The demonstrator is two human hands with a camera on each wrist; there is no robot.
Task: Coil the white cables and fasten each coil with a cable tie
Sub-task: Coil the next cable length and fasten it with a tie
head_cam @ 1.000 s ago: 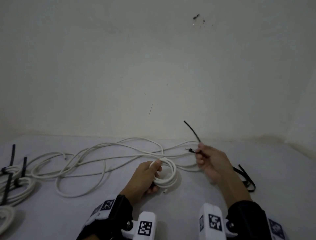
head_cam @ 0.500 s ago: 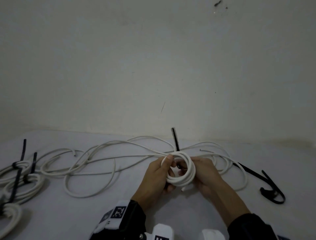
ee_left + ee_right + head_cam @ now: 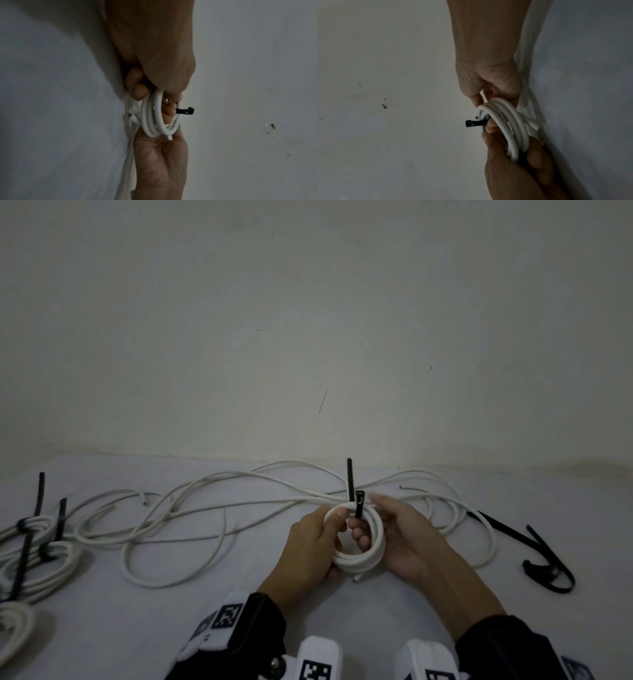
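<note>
Now holding the white coil (image 3: 358,556) at frame middle with both hands, left hand (image 3: 308,546) and right hand (image 3: 407,539), fingers curled round it; black tie (image 3: 350,484) poked through since before.

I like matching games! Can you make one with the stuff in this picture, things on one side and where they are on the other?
Things:
1. coil
2. tie
3. spare ties
4. tied coils

Places:
A. far left on the table
B. between both hands
C. right of the hands, lying loose
D. standing up at the coil's top

Pairs: 1-B, 2-D, 3-C, 4-A
</note>
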